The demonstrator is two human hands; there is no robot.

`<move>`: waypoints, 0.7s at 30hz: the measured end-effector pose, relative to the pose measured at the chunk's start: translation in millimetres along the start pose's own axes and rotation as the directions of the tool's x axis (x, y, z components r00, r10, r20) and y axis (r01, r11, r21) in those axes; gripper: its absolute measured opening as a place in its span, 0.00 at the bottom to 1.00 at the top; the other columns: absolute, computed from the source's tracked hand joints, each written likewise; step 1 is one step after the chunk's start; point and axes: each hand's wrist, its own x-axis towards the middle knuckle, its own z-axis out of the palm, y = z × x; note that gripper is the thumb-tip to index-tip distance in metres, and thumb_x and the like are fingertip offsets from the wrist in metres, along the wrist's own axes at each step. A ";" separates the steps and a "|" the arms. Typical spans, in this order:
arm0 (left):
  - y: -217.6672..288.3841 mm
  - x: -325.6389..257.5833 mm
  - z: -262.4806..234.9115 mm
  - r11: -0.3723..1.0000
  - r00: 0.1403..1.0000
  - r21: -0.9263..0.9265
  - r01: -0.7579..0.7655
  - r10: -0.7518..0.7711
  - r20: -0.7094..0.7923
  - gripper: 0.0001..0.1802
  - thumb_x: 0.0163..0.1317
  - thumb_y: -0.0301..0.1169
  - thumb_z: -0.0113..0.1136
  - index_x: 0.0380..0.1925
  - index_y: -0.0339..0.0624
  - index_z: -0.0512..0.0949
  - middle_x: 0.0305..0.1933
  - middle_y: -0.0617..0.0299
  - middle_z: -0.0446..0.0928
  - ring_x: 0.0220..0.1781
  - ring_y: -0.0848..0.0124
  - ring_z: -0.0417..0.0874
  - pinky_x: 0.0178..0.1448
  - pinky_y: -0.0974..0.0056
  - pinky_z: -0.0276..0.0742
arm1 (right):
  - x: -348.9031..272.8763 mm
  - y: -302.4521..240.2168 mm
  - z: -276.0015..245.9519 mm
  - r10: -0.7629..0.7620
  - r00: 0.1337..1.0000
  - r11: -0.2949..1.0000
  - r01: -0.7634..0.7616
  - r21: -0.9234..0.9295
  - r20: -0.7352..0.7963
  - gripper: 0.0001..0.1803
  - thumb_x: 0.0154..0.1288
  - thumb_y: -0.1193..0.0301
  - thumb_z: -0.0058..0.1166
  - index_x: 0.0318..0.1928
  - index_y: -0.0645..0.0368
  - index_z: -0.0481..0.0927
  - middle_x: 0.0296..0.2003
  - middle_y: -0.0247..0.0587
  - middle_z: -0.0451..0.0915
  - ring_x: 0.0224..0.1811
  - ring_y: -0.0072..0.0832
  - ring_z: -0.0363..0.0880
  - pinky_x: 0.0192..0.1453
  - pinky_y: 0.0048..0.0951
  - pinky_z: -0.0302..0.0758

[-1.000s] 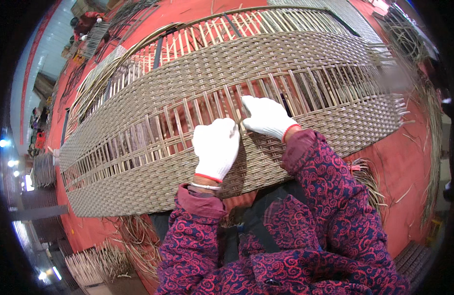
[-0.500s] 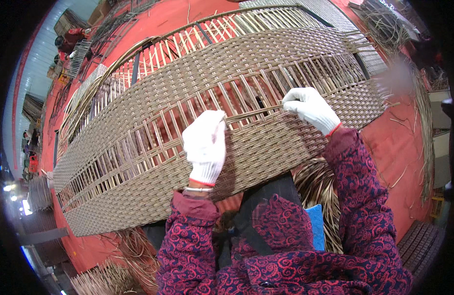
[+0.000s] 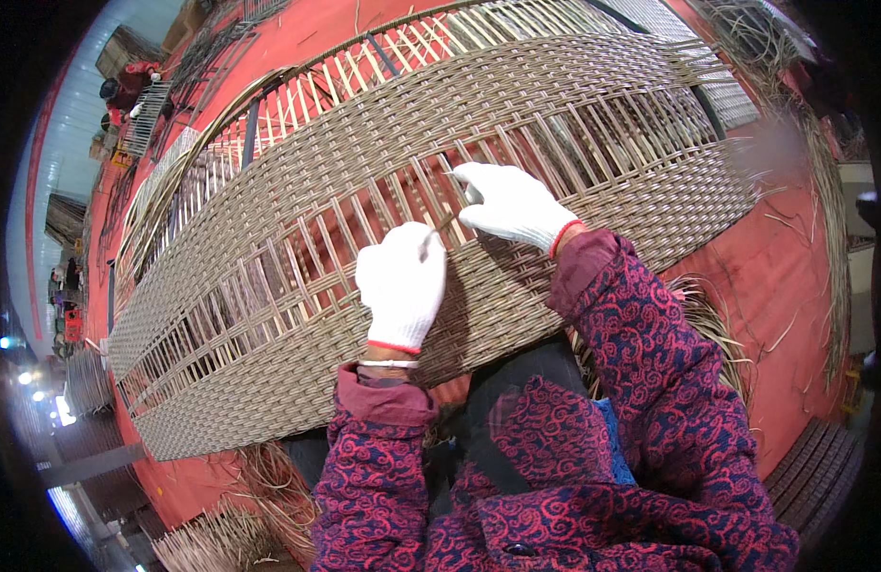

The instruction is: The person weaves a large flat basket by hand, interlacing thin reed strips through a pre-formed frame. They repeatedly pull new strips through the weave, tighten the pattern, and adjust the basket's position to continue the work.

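Note:
A long woven wicker panel [image 3: 297,191] lies across my lap and over the red floor, partly woven, with open gaps between upright ribs. My left hand [image 3: 402,281], in a white glove, presses on the woven lower band and pinches the end of a thin tan wicker strand [image 3: 444,223]. My right hand [image 3: 509,203], also gloved in white, grips the same strand a little higher, right at the open ribs. Both sleeves are dark red with a swirl pattern.
Loose wicker strands lie in bundles at the lower left [image 3: 221,539] and along the right edge [image 3: 827,238]. More woven frames [image 3: 145,114] stand at the far left. A red floor [image 3: 784,296] surrounds the panel.
My right hand has come back left from the far right of the panel to meet the left hand. The left hand has stayed on the lower band.

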 end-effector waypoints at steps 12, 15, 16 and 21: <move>0.0 7.7 5.2 0.945 0.971 -0.260 0.196 -0.150 0.184 0.08 0.68 0.35 0.62 0.36 0.43 0.84 0.32 0.51 0.84 0.34 0.52 0.86 0.41 0.54 0.79 | 8.3 3.1 2.3 -0.115 0.958 0.987 0.081 0.136 0.263 0.26 0.63 0.62 0.58 0.58 0.62 0.72 0.48 0.59 0.84 0.52 0.55 0.84 0.55 0.51 0.79; -2.9 4.3 11.8 0.957 0.982 -0.228 0.179 -0.159 0.102 0.09 0.69 0.36 0.62 0.37 0.44 0.84 0.33 0.51 0.84 0.35 0.51 0.86 0.41 0.54 0.80 | 6.2 1.3 0.5 -0.117 0.973 0.991 0.103 0.081 0.200 0.23 0.64 0.62 0.58 0.55 0.62 0.73 0.45 0.61 0.84 0.51 0.58 0.83 0.55 0.52 0.78; -3.5 2.4 14.1 0.960 0.987 -0.232 0.159 -0.153 0.045 0.09 0.69 0.36 0.62 0.37 0.44 0.85 0.33 0.51 0.84 0.35 0.51 0.86 0.42 0.54 0.80 | 3.6 1.3 0.3 -0.108 0.980 0.992 0.095 0.082 0.168 0.22 0.64 0.62 0.58 0.54 0.62 0.73 0.44 0.61 0.84 0.51 0.58 0.83 0.54 0.52 0.77; 0.4 0.3 27.3 1.000 0.999 -0.020 0.023 -0.024 -0.048 0.09 0.68 0.38 0.63 0.39 0.47 0.86 0.40 0.53 0.86 0.38 0.51 0.87 0.44 0.51 0.81 | -12.0 3.0 2.0 -0.096 0.995 0.953 0.084 0.291 0.027 0.11 0.62 0.64 0.60 0.38 0.59 0.80 0.37 0.51 0.83 0.44 0.51 0.83 0.50 0.47 0.77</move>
